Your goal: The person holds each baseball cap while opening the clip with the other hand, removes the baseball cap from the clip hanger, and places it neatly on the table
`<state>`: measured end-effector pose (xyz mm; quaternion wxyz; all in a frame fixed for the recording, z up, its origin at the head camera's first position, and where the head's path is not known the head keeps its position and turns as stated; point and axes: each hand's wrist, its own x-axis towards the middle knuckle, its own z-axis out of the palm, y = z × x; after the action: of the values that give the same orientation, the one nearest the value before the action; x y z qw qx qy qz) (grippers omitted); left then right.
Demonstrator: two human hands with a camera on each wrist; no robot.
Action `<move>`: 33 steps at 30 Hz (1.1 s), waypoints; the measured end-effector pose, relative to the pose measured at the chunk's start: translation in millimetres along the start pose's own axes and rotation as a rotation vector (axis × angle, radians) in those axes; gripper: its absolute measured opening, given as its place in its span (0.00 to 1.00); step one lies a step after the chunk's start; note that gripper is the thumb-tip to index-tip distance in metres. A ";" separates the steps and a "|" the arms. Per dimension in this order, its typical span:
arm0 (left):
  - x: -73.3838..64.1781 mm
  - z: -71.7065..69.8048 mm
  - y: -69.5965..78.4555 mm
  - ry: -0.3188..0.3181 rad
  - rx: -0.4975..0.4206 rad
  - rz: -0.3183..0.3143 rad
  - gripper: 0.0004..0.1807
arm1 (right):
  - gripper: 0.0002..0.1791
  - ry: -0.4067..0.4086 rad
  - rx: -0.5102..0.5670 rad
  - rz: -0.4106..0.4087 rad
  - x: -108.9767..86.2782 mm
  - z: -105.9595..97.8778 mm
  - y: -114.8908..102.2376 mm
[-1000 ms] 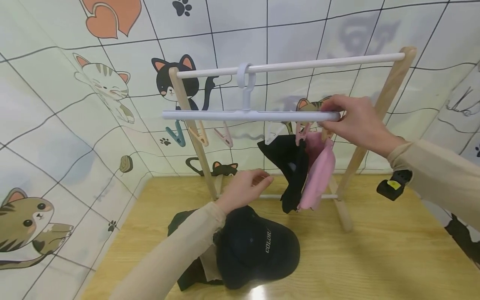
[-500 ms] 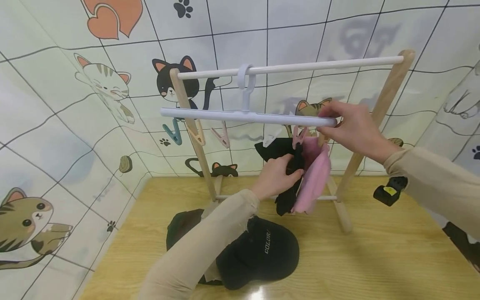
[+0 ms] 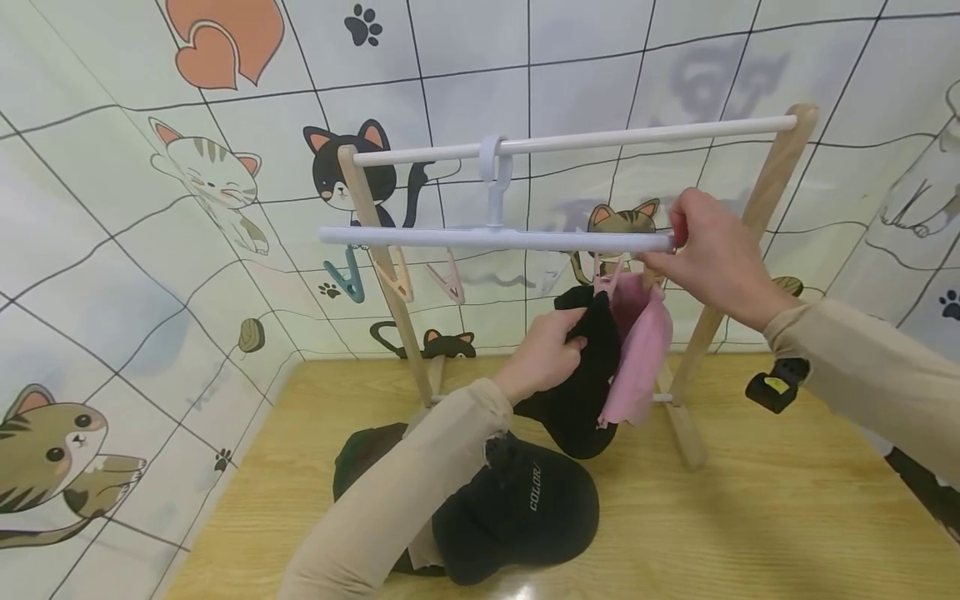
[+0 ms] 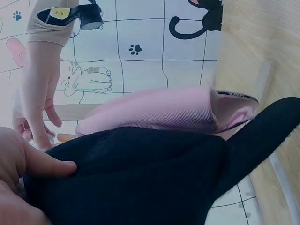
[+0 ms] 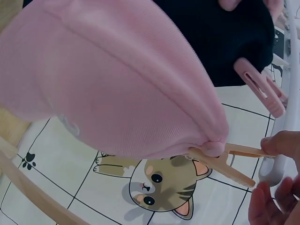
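My left hand (image 3: 543, 354) pinches the upper left edge of a soft black cloth item (image 3: 588, 383), thumb lying flat across the fabric in the left wrist view. A narrow black strip (image 4: 262, 140) sticks out from that item. A pink clothespin (image 5: 260, 86) grips its upper edge. Beside it hangs a ribbed pink cloth item (image 3: 637, 362), caught at its tip by an orange clothespin (image 5: 225, 166). My right hand (image 3: 712, 258) holds the right end of the pale hanger bar (image 3: 495, 239), fingers and thumb around it.
A wooden rack with a white rail (image 3: 645, 135) carries the hanger by its hook. Blue (image 3: 347, 275), cream (image 3: 395, 275), pale pink and white clothespins hang from the bar. A dark cap (image 3: 525, 508) lettered "COLOR" lies with other cloth on the wooden table (image 3: 795, 500).
My left hand has moved right from above the cap and taken hold of the black cloth, which now spreads wider and hangs lower. My right hand has stayed on the bar's end.
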<state>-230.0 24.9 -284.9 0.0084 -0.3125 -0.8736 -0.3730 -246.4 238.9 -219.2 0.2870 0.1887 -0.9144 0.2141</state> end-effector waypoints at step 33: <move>14.3 10.6 27.4 0.046 0.064 -0.045 0.12 | 0.20 -0.087 0.137 0.238 4.6 31.3 -40.7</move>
<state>-224.1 54.0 -271.2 0.0301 -0.2837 -0.8914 -0.3522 -244.7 188.1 -228.1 0.2064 0.1073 -0.9250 0.3003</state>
